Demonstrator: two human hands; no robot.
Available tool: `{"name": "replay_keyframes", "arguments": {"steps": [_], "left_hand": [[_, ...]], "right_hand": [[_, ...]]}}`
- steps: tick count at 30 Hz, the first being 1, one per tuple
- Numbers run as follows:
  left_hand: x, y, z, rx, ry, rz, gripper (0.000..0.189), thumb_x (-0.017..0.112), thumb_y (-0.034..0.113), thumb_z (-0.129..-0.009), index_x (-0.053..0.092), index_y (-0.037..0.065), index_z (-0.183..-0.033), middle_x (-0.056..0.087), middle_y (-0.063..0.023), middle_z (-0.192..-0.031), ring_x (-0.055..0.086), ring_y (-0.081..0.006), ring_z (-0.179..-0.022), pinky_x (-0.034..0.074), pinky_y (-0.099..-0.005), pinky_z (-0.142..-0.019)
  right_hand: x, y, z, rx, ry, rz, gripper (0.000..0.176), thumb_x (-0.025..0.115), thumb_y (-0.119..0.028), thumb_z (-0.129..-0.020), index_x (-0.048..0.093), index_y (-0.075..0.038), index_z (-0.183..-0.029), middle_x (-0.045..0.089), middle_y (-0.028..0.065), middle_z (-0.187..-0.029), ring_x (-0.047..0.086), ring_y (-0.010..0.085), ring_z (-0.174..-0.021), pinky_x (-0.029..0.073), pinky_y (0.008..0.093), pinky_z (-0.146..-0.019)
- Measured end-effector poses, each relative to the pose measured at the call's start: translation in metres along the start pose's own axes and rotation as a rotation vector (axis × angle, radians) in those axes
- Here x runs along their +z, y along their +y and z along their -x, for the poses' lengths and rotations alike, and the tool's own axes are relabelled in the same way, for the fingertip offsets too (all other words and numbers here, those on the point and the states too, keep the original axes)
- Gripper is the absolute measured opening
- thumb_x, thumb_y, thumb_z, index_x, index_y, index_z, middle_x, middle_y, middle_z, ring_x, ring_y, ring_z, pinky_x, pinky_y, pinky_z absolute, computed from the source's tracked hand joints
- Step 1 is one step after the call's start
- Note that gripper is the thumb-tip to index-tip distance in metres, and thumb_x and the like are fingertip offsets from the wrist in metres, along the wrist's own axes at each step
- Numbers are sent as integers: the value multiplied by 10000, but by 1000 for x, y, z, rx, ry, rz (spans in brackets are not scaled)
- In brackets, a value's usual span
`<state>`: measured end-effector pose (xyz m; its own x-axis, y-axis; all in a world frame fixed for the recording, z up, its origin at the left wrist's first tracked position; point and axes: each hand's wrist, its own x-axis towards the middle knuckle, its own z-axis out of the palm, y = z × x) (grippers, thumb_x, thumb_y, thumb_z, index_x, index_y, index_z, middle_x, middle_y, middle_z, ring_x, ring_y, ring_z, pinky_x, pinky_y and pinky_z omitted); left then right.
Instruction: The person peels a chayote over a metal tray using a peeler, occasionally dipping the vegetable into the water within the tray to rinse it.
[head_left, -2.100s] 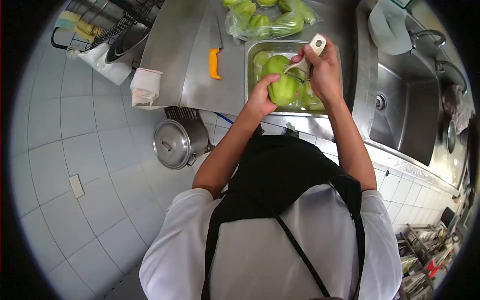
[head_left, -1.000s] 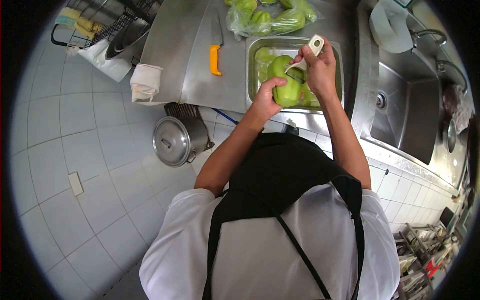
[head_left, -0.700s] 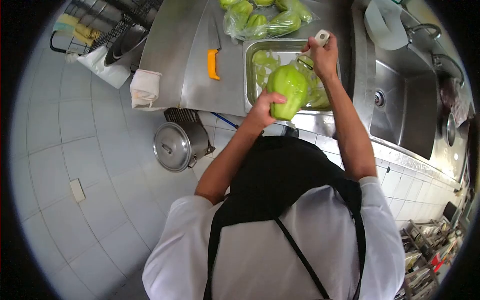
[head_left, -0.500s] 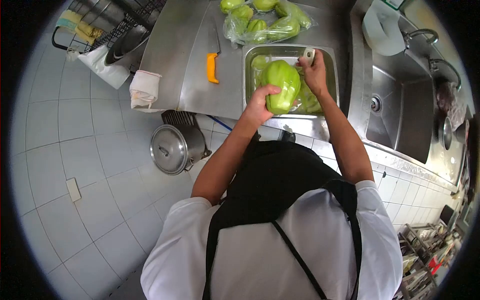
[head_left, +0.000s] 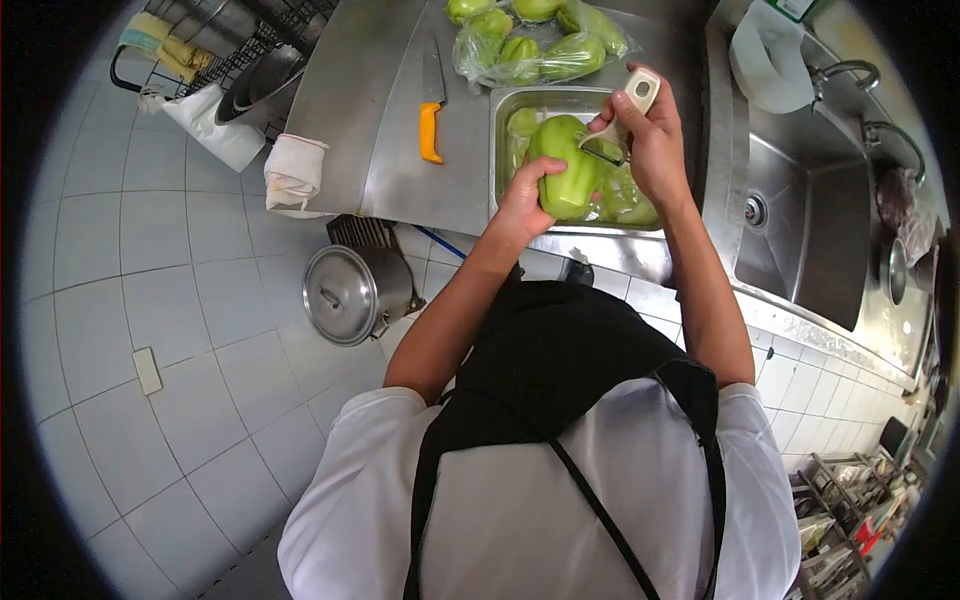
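My left hand (head_left: 524, 201) is closed round a light green chayote (head_left: 566, 180), thumb on its upper side, holding it over a metal tray (head_left: 494, 150). In my right hand (head_left: 652, 140) is a vegetable peeler (head_left: 640, 90) with a whitish handle; its blade end lies right at the chayote's right side. Beneath, the tray holds green peelings (head_left: 625, 195) and another pale green piece (head_left: 522, 122) at its left. My right fingers wrap the peeler handle, which points up and away from me.
A clear plastic bag (head_left: 540, 62) with several chayotes lies behind the tray. Left of it is a knife with an orange handle (head_left: 430, 132). A folded cloth (head_left: 296, 172) hangs over the counter's left edge. The sink (head_left: 800, 215) is on the right; a lidded pot (head_left: 342, 295) stands below the counter.
My right hand has lifted and turned, bringing the peeler's blade into view beside the chayote. The chayote is tilted slightly differently in my left hand.
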<state>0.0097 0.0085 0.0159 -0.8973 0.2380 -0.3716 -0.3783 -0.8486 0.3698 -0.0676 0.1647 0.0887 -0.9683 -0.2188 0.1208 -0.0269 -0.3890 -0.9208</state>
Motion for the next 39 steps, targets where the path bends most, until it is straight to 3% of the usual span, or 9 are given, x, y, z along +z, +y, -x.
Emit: {"name": "replay_keyframes", "arguments": {"steps": [3, 9, 12, 14, 18, 23, 33, 36, 39], "left_hand": [[2, 0, 0, 3, -36, -46, 597, 585, 145, -816, 424, 48, -1382, 542, -188, -1310, 541, -371, -1214, 450, -593, -999], [4, 2, 2, -72, -51, 1, 532, 573, 146, -832, 465, 61, -1347, 570, -150, -1261, 573, -335, -1146, 487, -586, -935], [7, 0, 3, -47, -49, -28, 622, 579, 188, -827, 396, 34, -1401, 526, -218, -1324, 547, -456, -1175, 458, -583, -986], [7, 0, 4, -42, -70, -30, 624, 578, 188, -827, 392, 32, -1401, 522, -223, -1326, 544, -463, -1175, 460, -581, -984], [6, -2, 4, -54, -76, -16, 631, 578, 177, -822, 384, 27, -1403, 512, -231, -1333, 538, -477, -1176, 463, -580, -980], [2, -4, 3, -87, -113, 1, 639, 573, 164, -819, 372, 19, -1408, 503, -233, -1341, 536, -485, -1174, 468, -583, -972], [-10, -6, 4, -100, -9, -42, 622, 574, 151, -809, 403, -4, -1387, 534, -234, -1301, 561, -443, -1157, 498, -577, -935], [-18, -6, 10, -88, 16, -58, 617, 570, 142, -806, 409, -5, -1383, 530, -234, -1312, 560, -446, -1157, 490, -587, -943], [-13, -3, 21, -96, -18, -76, 611, 564, 130, -802, 413, -1, -1379, 520, -231, -1327, 540, -439, -1188, 462, -603, -981]], "right_hand": [[-1, 4, 4, 12, 13, -23, 390, 606, -123, -964, 413, -9, -1283, 617, 71, -797, 634, 154, -699, 501, 270, -647], [-8, 7, 5, 21, -20, -34, 359, 632, -130, -953, 436, 1, -1224, 606, 69, -780, 619, 152, -651, 493, 267, -618], [-6, 7, 5, 37, -37, -56, 326, 609, -115, -962, 432, -13, -1215, 576, 67, -779, 589, 155, -666, 500, 299, -638], [-3, 2, 6, 69, -53, -34, 305, 565, -95, -981, 413, -27, -1236, 528, 68, -798, 538, 162, -700, 511, 356, -691], [-3, 5, 5, 52, -58, -73, 293, 588, -98, -970, 425, -23, -1202, 547, 68, -773, 560, 162, -664, 510, 334, -650], [-3, 8, 3, 5, -54, -76, 233, 621, -96, -953, 452, -19, -1094, 582, 63, -731, 596, 151, -609, 514, 294, -585], [-9, 33, -17, -2, -28, -52, 255, 648, -128, -941, 456, -28, -1077, 598, 63, -777, 610, 147, -603, 515, 296, -571], [-26, 60, -39, -113, 80, 204, 279, 657, -147, -937, 450, -21, -1075, 606, 65, -791, 615, 147, -610, 512, 294, -567], [-41, 72, -42, -60, 202, 244, 276, 656, -149, -937, 440, -17, -1048, 608, 74, -786, 625, 153, -622, 510, 294, -568]]}}
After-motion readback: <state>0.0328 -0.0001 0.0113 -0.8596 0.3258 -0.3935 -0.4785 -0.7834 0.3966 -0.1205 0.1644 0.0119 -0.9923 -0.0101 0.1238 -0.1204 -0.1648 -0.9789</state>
